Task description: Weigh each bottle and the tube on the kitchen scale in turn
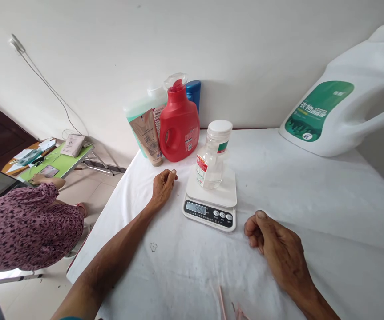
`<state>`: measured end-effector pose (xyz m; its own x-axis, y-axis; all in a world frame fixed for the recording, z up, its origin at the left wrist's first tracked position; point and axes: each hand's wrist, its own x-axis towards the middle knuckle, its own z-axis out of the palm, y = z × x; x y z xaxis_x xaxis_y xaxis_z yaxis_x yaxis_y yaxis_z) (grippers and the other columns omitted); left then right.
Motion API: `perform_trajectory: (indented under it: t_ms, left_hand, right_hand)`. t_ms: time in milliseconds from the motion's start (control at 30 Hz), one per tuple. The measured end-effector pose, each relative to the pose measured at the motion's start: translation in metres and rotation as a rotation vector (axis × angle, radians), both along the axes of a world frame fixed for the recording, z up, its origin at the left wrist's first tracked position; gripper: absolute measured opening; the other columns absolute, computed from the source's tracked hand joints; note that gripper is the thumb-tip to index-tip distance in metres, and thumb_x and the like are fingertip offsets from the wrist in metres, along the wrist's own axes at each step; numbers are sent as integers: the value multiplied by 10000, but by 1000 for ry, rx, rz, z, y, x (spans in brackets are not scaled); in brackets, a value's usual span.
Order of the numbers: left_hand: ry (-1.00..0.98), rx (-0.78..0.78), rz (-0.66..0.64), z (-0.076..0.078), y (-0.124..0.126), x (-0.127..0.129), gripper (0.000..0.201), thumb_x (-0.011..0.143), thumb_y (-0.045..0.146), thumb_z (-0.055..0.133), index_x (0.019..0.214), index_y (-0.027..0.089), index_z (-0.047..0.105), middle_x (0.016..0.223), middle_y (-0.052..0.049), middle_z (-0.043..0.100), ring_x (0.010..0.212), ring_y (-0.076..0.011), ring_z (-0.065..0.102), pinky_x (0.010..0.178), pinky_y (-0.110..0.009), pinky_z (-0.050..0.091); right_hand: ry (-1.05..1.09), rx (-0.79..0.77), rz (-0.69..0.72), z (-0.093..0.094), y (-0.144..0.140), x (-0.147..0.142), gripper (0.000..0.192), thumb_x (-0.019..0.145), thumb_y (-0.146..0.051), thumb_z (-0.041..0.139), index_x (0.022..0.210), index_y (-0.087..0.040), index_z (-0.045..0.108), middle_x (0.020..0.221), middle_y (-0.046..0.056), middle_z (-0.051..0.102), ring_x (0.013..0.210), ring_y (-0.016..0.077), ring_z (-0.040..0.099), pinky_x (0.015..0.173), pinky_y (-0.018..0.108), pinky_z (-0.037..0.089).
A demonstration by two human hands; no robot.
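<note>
A white digital kitchen scale [195, 193] sits in the middle of the white-covered table, its display showing what looks like 550. Standing on its platform is a clear plastic bottle [216, 171] with a white screw cap and red and green label parts. My left hand [163, 186] rests on the cloth left of the scale, fingers curled in and nothing seen in them. To the right of the scale and nearer to me lies my right hand [280, 249], loosely closed, also with nothing visible in it. Neither hand touches the scale or the bottle.
Behind my left hand stand a red jug [180, 122], a brown tube [147, 138], a pale green bottle [133, 111] and a blue-capped bottle [193, 91]. A large white detergent jug [341, 102] is at the back right. A person [34, 226] sits left, by a green table [63, 162].
</note>
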<state>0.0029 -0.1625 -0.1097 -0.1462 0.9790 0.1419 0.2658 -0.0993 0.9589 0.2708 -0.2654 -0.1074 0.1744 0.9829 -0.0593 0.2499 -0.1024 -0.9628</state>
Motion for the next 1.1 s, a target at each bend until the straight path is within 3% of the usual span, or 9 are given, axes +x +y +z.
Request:
perform_trajectory:
  t_ms: [200,1100]
  left_hand:
    - [42,-10,-3,5,-2,2,452,952,579,553,738,182,594,538,44,461,506,-106,400,552,-271,316]
    - [125,-4,-25,-1,0,0,403,928,543,590,733,190,591,564,43,477,558,-117,410,573,-280,324]
  right_hand:
    - [10,-33,14,1,-2,1,692,954,-830,455,630,-234,590,517,13,539,515,175,487,516,306,404]
    - [-3,-39,26,-3,-2,3,669,986,-789,434,644,-234,581,531,8,539,535,175,490,543,304,399]
